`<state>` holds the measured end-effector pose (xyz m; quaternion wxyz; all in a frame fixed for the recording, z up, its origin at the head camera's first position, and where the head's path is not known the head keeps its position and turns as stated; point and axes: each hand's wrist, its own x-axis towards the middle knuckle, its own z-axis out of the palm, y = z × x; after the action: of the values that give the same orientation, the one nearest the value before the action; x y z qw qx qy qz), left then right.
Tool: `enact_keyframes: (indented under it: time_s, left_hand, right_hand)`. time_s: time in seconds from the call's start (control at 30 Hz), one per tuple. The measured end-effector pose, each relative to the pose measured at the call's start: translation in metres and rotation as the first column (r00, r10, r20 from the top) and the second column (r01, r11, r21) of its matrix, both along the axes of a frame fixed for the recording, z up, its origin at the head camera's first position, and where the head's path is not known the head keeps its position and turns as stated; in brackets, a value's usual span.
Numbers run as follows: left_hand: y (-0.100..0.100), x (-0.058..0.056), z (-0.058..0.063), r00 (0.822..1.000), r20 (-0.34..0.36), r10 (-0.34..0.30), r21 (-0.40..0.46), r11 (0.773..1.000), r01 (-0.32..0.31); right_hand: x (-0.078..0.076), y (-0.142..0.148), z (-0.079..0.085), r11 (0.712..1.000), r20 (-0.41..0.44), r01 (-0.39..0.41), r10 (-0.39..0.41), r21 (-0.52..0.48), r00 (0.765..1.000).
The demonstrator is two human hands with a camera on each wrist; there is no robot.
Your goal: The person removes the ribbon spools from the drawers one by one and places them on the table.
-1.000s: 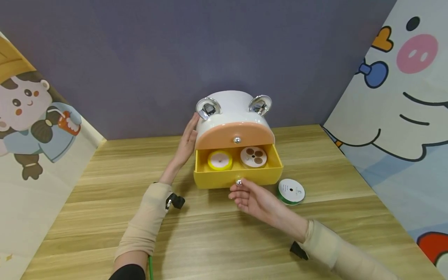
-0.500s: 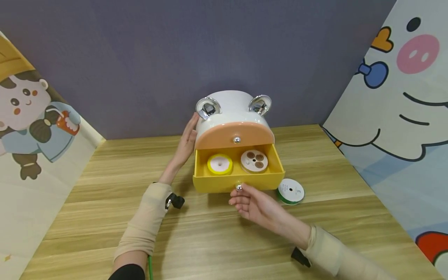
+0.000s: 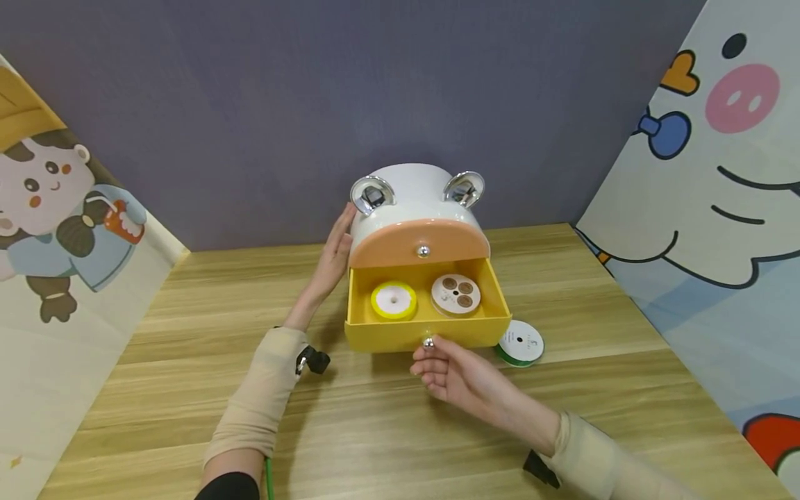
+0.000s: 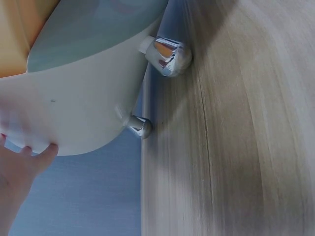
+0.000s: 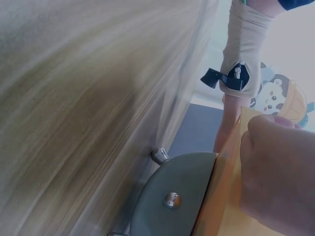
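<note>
A white rounded cabinet (image 3: 412, 187) with silver ears stands on the wooden table. Its yellow drawer (image 3: 375, 337) is pulled out, holding a yellow-edged ribbon spool (image 3: 394, 301) on the left and a white spool with brown circles (image 3: 455, 294) on the right. My right hand (image 3: 465, 375) pinches the drawer's small silver knob (image 3: 428, 342) between thumb and finger. With fingers extended, my left hand (image 3: 331, 264) rests against the cabinet's left side; its fingertips (image 4: 49, 150) touch the white shell in the left wrist view.
A green ribbon spool (image 3: 521, 342) lies on the table, partly behind the drawer's right corner. Above the yellow drawer is a closed orange drawer (image 3: 400, 243); below it, a grey-green panel (image 5: 182, 196) with a knob. A dark wall (image 3: 281, 125) rises behind.
The yellow drawer has slid farther out toward me with my right hand on its knob, carrying both spools along. It now overlaps the green spool's edge. My left hand stays put.
</note>
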<state>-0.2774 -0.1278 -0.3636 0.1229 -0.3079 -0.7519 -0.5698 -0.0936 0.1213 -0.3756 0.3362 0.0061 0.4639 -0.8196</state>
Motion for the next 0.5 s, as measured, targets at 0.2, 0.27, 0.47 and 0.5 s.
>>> enact_keyframes:
  time_s: [0.2, 0.27, 0.47, 0.5]
  left_hand:
    - [0.0002, -0.0005, -0.0002, 1.000, -0.005, -0.003, 0.002, 1.000, 0.003]
    - [0.0002, -0.0003, 0.0000, 1.000, -0.007, -0.003, 0.003, 1.000, 0.003]
    - [0.0003, 0.0002, 0.0003, 1.000, -0.010, -0.003, 0.001, 1.000, 0.003]
    - [0.0002, 0.0004, 0.0003, 1.000, -0.011, -0.003, 0.000, 1.000, 0.003]
  right_hand:
    - [0.0029, 0.0010, -0.0004, 1.000, -0.001, 0.001, -0.001, -0.019, 1.000]
    - [0.0040, 0.0010, -0.0006, 1.000, -0.001, -0.001, 0.001, -0.021, 1.000]
    - [0.0072, 0.0008, -0.0015, 1.000, -0.006, -0.007, 0.007, -0.024, 1.000]
    - [0.0076, 0.0008, -0.0016, 1.000, -0.007, -0.008, 0.008, -0.024, 1.000]
